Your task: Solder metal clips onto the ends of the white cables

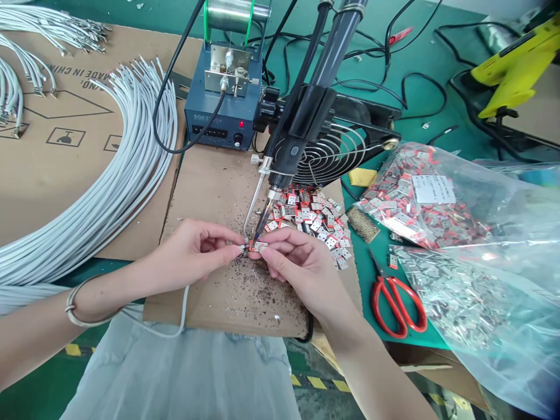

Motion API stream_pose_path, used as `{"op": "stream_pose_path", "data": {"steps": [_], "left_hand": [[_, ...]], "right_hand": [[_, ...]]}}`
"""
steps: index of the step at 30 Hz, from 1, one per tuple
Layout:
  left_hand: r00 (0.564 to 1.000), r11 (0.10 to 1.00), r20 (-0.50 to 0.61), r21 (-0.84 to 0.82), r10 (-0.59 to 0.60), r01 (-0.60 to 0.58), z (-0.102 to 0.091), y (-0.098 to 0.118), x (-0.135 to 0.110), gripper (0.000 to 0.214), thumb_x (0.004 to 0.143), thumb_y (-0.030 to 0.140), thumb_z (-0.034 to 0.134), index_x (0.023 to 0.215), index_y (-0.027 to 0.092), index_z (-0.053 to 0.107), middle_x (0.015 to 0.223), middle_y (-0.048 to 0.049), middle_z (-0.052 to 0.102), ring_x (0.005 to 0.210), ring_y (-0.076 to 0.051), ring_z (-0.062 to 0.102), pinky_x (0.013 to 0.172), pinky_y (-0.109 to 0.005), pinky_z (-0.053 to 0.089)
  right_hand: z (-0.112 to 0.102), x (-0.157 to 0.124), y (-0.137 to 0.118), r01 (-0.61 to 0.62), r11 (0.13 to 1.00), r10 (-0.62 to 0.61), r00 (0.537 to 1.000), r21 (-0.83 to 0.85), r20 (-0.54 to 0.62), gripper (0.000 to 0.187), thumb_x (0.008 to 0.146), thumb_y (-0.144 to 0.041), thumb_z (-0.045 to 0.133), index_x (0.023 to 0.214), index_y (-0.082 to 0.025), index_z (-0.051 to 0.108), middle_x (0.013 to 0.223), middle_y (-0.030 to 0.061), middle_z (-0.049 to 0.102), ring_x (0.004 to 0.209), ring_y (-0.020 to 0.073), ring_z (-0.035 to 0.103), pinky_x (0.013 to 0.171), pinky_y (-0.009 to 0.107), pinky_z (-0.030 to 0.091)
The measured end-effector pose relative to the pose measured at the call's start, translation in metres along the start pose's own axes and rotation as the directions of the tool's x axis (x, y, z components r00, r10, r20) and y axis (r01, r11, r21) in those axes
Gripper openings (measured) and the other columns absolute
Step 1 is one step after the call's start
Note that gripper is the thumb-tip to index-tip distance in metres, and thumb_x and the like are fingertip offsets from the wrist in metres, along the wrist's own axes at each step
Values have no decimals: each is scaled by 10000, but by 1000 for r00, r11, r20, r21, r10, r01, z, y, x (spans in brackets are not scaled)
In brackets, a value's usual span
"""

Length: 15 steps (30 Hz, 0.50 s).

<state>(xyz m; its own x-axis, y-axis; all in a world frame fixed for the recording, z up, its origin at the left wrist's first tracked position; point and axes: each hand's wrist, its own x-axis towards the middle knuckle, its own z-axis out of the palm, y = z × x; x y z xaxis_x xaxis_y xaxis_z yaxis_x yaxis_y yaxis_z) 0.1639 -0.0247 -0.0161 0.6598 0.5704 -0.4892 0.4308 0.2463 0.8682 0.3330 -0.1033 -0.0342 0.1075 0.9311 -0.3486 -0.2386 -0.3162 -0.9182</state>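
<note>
My left hand (203, 248) pinches the end of a white cable (184, 303), whose length loops down below the wrist. Between the fingertips of my right hand (297, 256) is a small USB connector (259, 247), metal with a red-orange part. Cable end and connector meet under the tip of a soldering iron (265, 216), which is held on a stand above. A thin solder feed tube (255, 201) comes down beside the iron to the same spot. Just behind my right hand lies a pile of similar connectors (326, 221).
A blue solder feeder (223, 111) stands at the back, near a fan (332, 151). White cables (149, 146) lie bundled at left. At right are red-handled scissors (398, 303), a bag of connectors (420, 198), a bag of metal parts (464, 297) and a yellow tool (511, 64).
</note>
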Motion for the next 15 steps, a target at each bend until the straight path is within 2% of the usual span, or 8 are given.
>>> {"op": "stream_pose_path", "data": {"steps": [15], "left_hand": [[1000,1000,7,9,23,-24,0,1,0,162,796,257,567,882,152,655,521,60,478,386,-35,396,344,-120,322]], "right_hand": [[-2,0,0,21,1000,-21,1000,17,15,65,730,-207,695,776,-185,653,599,-4,695,460,56,536,400,135,373]]}}
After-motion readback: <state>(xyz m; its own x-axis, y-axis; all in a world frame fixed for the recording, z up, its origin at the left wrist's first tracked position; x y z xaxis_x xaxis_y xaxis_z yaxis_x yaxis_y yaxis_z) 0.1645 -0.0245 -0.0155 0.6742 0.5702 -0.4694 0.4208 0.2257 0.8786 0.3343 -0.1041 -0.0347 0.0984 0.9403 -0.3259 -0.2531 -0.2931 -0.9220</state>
